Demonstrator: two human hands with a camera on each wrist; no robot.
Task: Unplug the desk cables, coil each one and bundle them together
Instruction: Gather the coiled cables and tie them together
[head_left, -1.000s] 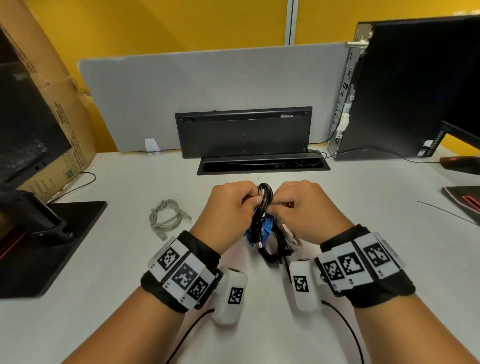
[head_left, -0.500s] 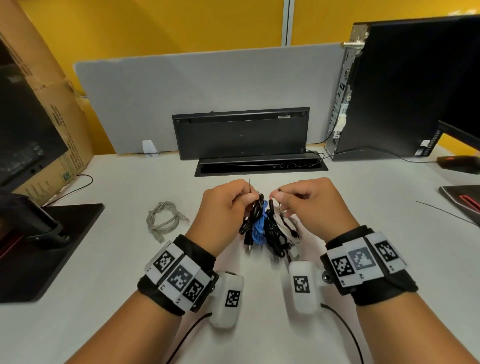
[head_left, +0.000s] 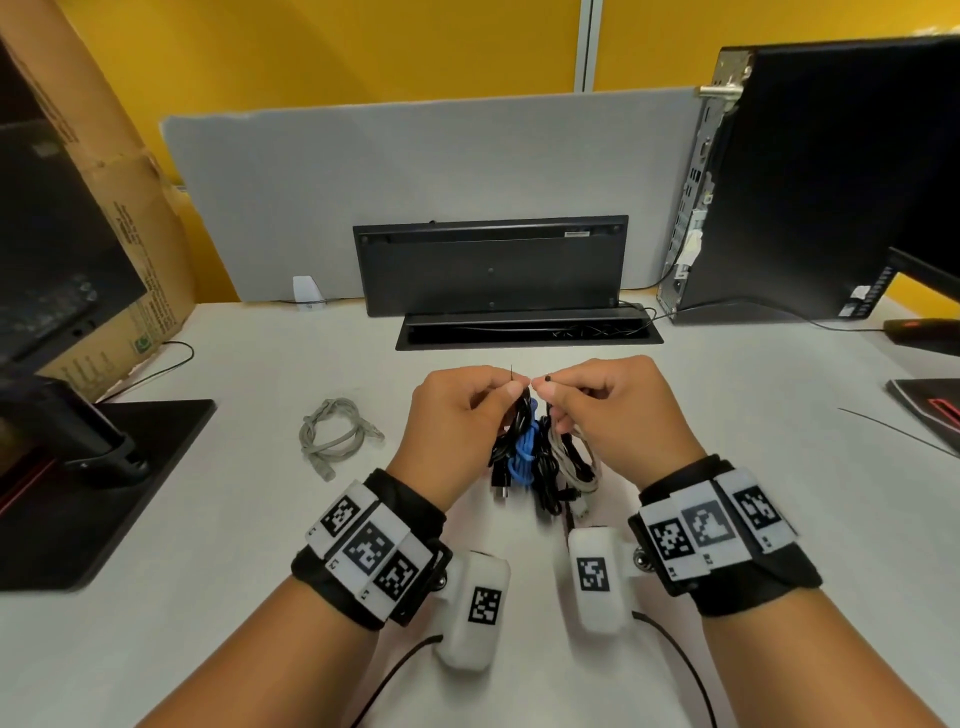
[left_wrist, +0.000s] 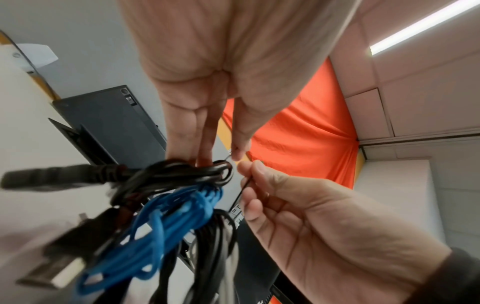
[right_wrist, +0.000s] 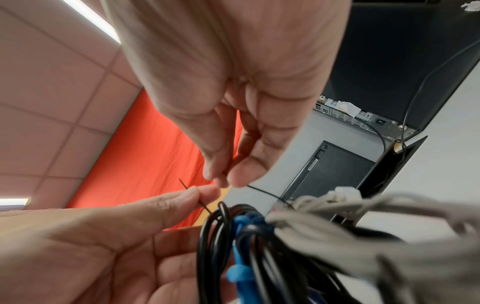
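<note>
I hold the cable bundle (head_left: 540, 457) up over the white desk (head_left: 753, 426), just in front of the open cable tray (head_left: 530, 332), my landmark here. My left hand (head_left: 457, 415) pinches 1 end of a thin black tie wire (right_wrist: 200, 202) between thumb and forefinger, the other fingers curled in. My right hand (head_left: 608, 410) pinches the other end of that wire the same way, its tip showing as a small dark dot beside the fingertips. The 2 hands nearly touch above the bundle. The bundle hangs between them: black coils (left_wrist: 182, 172), a blue coil (left_wrist: 176, 216) in the middle and a grey-white coil (right_wrist: 337, 216) on the right-hand side, with a USB plug (left_wrist: 52, 275) dangling low. Whether the wire already circles the bundle tightly I cannot tell. Inside the cable tray I see dark cables lying along its length. Left of the tray and nearer me, 1 grey coiled cable (head_left: 335, 436) lies alone on the desk, apart from the bundle.
</note>
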